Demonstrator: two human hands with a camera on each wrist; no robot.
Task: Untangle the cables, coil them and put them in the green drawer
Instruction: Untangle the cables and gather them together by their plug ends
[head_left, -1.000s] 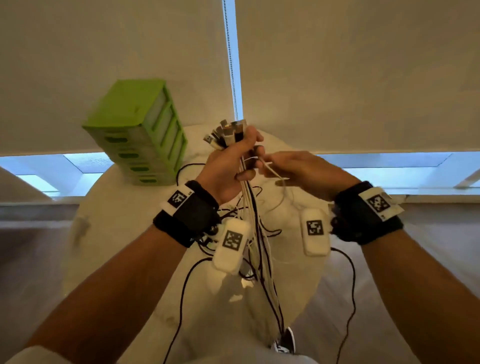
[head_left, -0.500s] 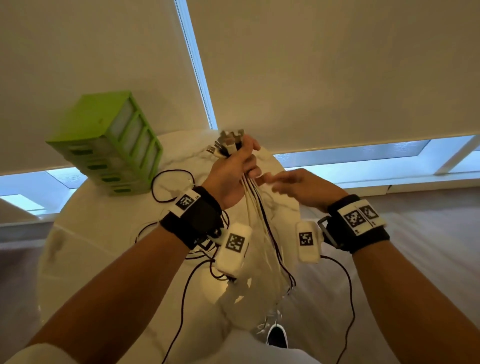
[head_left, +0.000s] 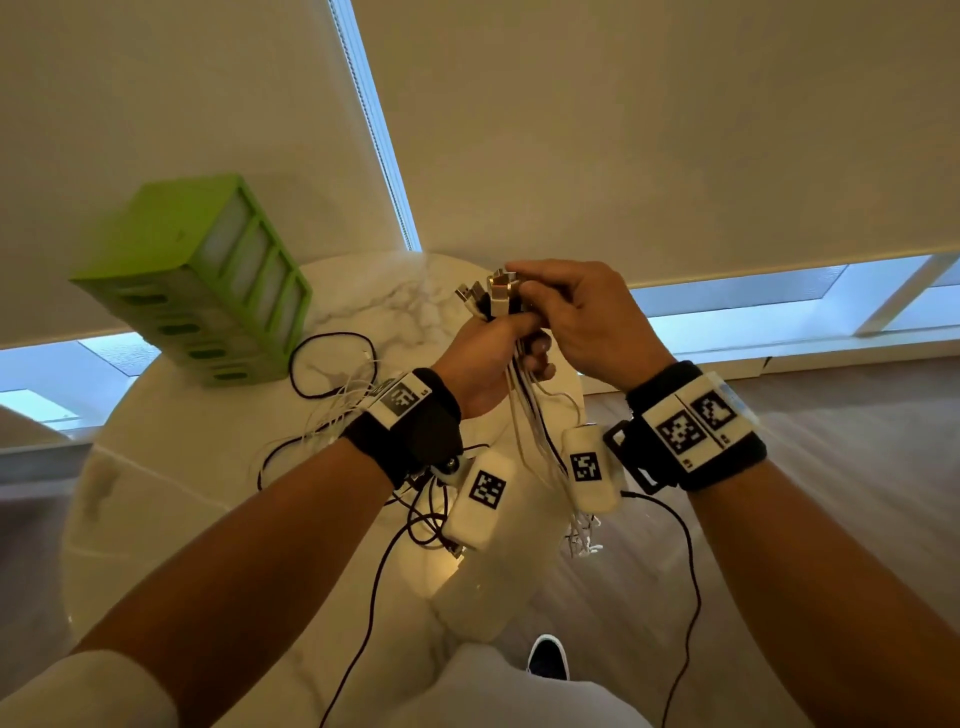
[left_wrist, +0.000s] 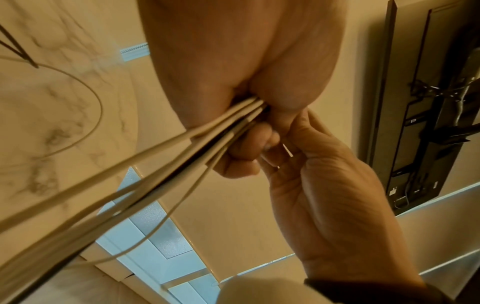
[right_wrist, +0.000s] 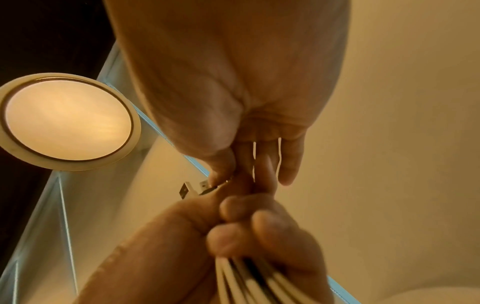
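A bundle of white and black cables (head_left: 527, 415) hangs from my left hand (head_left: 493, 353), which grips it in a fist just below the plugs (head_left: 488, 296). In the left wrist view the cables (left_wrist: 182, 152) run out of the fist (left_wrist: 246, 102). My right hand (head_left: 576, 312) sits over the top of the bundle, thumb and fingers pinching the plug ends (right_wrist: 197, 188). The green drawer unit (head_left: 208, 280) stands at the table's far left, its drawers closed.
Loose black and white cables (head_left: 332, 364) lie on the round marble table (head_left: 156, 519) between the drawer unit and my left wrist. Thin black wrist-camera leads (head_left: 685, 571) dangle below both arms. A window blind (head_left: 623, 130) hangs behind the table.
My right hand has gone from pinching a white strand beside the bundle up onto the plug ends. The head camera has tilted, so the drawer unit appears further left.
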